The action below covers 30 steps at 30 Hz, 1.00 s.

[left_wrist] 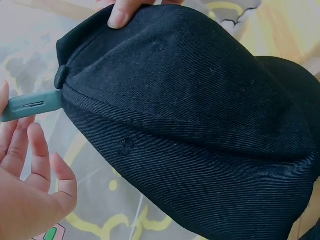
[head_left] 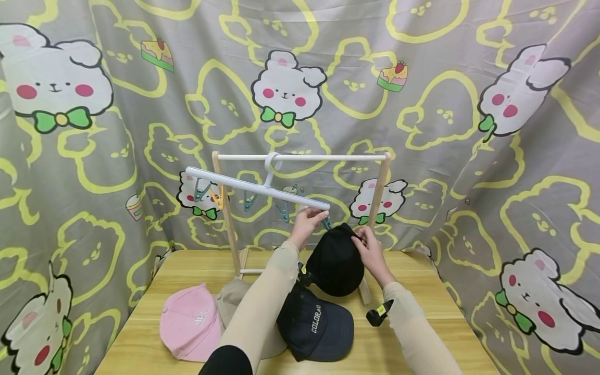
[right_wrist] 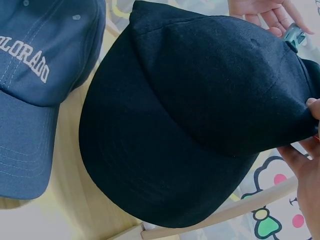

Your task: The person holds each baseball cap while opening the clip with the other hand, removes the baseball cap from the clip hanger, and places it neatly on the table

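Observation:
A black cap (head_left: 336,263) hangs tilted above the table, its brim pointing down in the right wrist view. My right hand (head_left: 370,247) pinches the cap's edge, thumb (right_wrist: 313,107) on the outside of the fabric. At the cap's top button sits a teal clip (left_wrist: 32,106), which my left hand (left_wrist: 30,170) pinches by its outer end, other fingers loosely curled below. In the head view that left hand is at the lower right end of a pale blue hanger (head_left: 258,186). The hanger tilts down to the right, hooked over the white bar (head_left: 323,157) of a wooden rack.
More clips, among them a yellow clip (head_left: 217,199), hang along the hanger. On the table (head_left: 140,333) lie a pink cap (head_left: 189,323), a beige cap (head_left: 233,294) partly behind my left sleeve, and a navy cap (head_left: 323,328). Rack posts (head_left: 378,192) flank the hanger; patterned curtains (head_left: 300,31) surround the table.

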Motion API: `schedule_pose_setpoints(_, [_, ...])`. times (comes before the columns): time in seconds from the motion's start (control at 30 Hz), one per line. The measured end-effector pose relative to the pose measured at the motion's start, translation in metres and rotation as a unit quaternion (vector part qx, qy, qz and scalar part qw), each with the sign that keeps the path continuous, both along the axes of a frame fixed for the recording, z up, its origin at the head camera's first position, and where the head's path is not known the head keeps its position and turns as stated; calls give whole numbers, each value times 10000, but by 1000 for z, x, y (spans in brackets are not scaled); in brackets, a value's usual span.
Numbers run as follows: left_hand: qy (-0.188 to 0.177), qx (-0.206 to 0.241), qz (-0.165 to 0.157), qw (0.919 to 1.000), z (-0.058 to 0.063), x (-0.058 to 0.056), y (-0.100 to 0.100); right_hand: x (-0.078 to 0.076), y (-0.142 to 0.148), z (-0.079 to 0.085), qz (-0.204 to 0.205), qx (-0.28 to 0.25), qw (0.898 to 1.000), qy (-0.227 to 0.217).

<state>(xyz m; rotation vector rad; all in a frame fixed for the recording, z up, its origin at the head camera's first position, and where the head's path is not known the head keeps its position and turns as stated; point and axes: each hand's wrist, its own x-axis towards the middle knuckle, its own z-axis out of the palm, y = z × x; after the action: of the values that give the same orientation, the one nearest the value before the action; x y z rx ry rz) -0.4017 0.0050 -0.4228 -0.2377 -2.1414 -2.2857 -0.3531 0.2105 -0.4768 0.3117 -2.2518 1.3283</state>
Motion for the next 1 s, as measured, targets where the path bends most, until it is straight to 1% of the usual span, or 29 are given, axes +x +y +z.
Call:
schedule_pose_setpoints(0.13, [-28,-22,-25,10000,0,0,-1,-1,2,0,40,-26,10000,-71])
schedule_pose_setpoints(0.23, [-105,-45,-141,9998,1,-1,-2,-1,4,0,90,-88,9998,-136])
schedule_pose_setpoints(0.43, [-195,-119,-282,9993,3,0,-2,-1,7,2,51,-28,9999,-89])
schedule_pose_setpoints(0.67, [-31,-129,-223,9997,1,2,0,1,8,2,-61,-35,9999,-132])
schedule_pose_setpoints(0.8, [23,-82,-195,9998,1,2,2,2,9,3,-31,-76,9998,-175])
schedule_pose_setpoints(0.87, [18,-58,-225,9997,2,3,2,2,9,4,-36,-58,9998,-192])
schedule_pose_setpoints(1.0, [49,-152,-254,9995,2,5,1,4,10,5,-75,-33,9997,-209])
